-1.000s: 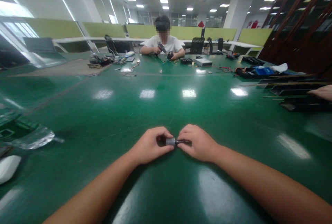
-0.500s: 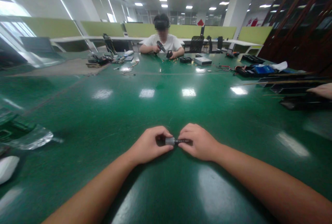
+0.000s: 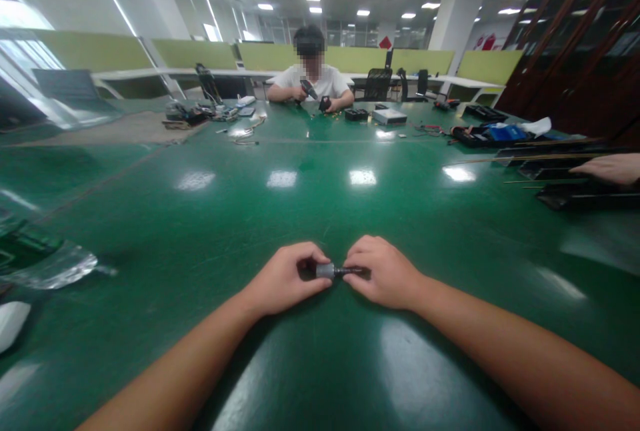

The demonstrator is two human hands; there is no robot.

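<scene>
Low over the green table [image 3: 310,204], my two hands meet near the front edge around one small part. My left hand [image 3: 287,279] is closed on a short grey metal cylinder [image 3: 325,271], pinched between thumb and fingers. My right hand [image 3: 383,272] is closed on the thin dark shaft [image 3: 349,272] that sticks out of that cylinder to the right. Both fists rest on or just above the tabletop. The rest of the part is hidden inside my fingers.
A person [image 3: 311,78] sits at the far side with a dark tool, small parts around them. Black trays [image 3: 575,194] and thin rods lie at the right, where another person's hand [image 3: 607,168] reaches in. Clear plastic bags [image 3: 45,264] and a white object [image 3: 11,324] lie left.
My hands have stayed together on the small part with only slight shifts. The other person's hand at the right edge has come further into view.
</scene>
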